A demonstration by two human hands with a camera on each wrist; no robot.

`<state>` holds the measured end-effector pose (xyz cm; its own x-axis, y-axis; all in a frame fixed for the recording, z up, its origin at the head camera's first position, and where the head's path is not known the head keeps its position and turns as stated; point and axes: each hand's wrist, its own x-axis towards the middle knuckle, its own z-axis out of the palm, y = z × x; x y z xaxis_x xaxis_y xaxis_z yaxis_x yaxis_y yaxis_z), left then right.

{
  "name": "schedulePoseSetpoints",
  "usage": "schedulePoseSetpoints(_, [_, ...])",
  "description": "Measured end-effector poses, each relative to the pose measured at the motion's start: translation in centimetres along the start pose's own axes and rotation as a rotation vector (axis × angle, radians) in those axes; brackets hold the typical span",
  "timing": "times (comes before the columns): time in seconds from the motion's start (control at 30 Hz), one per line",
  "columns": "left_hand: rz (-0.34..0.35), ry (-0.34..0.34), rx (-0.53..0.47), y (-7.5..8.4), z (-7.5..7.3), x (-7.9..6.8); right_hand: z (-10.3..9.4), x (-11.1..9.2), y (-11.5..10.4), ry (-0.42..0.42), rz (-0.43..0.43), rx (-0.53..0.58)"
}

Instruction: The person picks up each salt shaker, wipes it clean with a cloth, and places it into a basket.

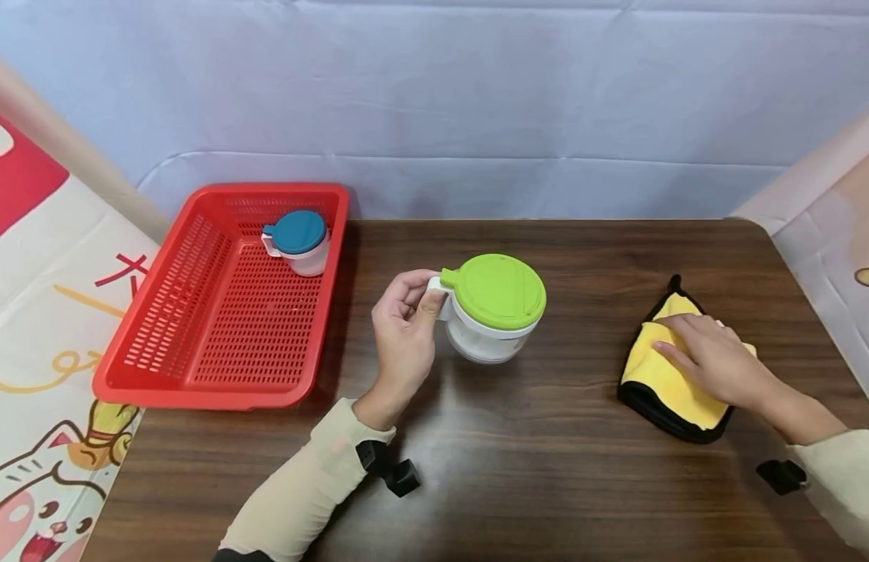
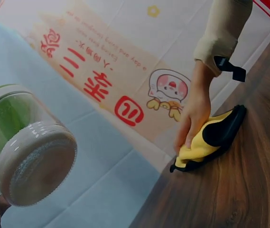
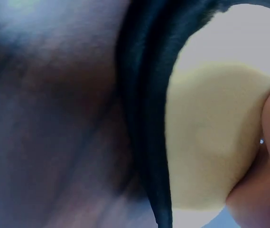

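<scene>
My left hand (image 1: 406, 324) pinches the white handle of a clear seasoning jar (image 1: 486, 343) with a bright green lid, held above the table. From below, the left wrist view shows the jar's round glass base (image 2: 37, 166); only a bit of that hand appears at the lower left corner. On the right, my right hand (image 1: 722, 359) grips a folded yellow cloth (image 1: 676, 382) with black edging, thumb and fingers over its top. The right wrist view shows the cloth's yellow face (image 3: 210, 133) close up, beside part of the hand.
A red plastic basket (image 1: 325, 312) with slotted walls stands at the left of the dark wooden table (image 1: 518, 476). Inside it, at the back right, sits a similar jar with a blue lid (image 1: 300, 232). A pale blue cloth backdrop (image 1: 476, 101) hangs behind the table.
</scene>
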<state>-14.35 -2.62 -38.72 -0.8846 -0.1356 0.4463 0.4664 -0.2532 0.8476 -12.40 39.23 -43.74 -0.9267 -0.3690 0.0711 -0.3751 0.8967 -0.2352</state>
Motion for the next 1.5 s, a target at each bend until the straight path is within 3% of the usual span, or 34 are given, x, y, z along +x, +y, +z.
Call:
schedulePoseSetpoints(0.47, [-0.023,-0.003,0.107,2.0,-2.8,0.3,0.7,-0.3,0.0,0.021,-0.01,-0.024])
schedulePoseSetpoints(0.83, [-0.004,-0.097,0.201,4.1,-4.7,1.7,1.1,-0.5,0.4,0.046,-0.01,-0.01])
schedulePoseSetpoints(1.17, [0.018,-0.169,0.273,6.3,-6.4,4.4,1.4,-0.3,0.5,0.033,0.0,0.011])
schedulePoseSetpoints(1.5, [-0.076,-0.137,0.244,8.2,-8.4,8.8,1.4,-0.2,0.5,0.026,0.01,0.019])
